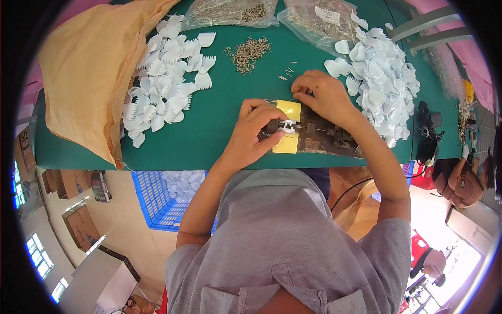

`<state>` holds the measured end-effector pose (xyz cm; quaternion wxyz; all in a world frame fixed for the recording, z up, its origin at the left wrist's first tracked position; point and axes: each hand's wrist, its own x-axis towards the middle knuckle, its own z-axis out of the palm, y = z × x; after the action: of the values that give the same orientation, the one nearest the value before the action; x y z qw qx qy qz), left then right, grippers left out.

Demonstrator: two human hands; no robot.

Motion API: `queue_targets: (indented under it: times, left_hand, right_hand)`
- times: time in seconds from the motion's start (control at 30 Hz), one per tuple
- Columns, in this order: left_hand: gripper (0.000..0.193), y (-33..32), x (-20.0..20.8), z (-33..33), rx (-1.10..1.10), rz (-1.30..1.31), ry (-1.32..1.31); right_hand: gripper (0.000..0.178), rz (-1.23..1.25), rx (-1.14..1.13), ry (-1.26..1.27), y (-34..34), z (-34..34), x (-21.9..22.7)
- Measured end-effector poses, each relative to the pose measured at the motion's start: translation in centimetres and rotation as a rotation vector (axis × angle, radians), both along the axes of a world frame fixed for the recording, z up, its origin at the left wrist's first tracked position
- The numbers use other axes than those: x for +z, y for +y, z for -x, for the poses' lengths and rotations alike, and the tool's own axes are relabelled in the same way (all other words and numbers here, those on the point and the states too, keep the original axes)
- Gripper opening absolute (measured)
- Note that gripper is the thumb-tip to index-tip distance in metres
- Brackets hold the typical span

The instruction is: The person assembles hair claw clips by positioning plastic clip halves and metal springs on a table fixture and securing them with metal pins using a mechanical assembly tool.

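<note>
Near the table's front edge lies a dark fixture [325, 146] with yellow pads [285, 145] on its upper and lower sides. Between the pads sits a small white plastic hair claw clip [287, 125]. My left hand [254, 130] closes on it from the left, thumb below and fingers above. My right hand [325, 96] is over the fixture's far side, its thumb and index finger pinched beside the upper pad. Whatever is in that pinch is too small to make out. A few thin metal pins [287, 70] lie just beyond my right hand.
White toothed clip halves are heaped at left [167, 78] and right [379, 78]. Small metal springs [248, 53] form a pile between them. Clear bags [320, 23] of metal parts lie at the back. A brown sack [86, 78] stands far left; a blue crate [151, 201] sits below the table.
</note>
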<state>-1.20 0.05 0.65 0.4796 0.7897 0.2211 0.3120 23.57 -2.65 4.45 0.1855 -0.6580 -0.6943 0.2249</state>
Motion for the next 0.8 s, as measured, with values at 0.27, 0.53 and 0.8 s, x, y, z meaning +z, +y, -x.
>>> queue_targets:
  times: [0.27, 0.53, 0.8]
  left_hand:
    - [0.032, -0.1, 0.0, 0.1, -0.006, 0.010, -0.003]
    - [0.031, 0.0, -0.2, 0.0, -0.002, 0.007, -0.007]
    - [0.034, 0.0, -0.2, 0.1, -0.013, 0.006, 0.001]
  right_hand:
    - [0.009, -0.124, 0.074, 0.022, 0.9, -0.2, -0.5]
    - [0.013, -0.151, 0.231, -0.247, 1.6, 0.8, -0.4]
    - [0.012, 0.138, -0.140, 0.595, -4.9, 0.9, 3.5]
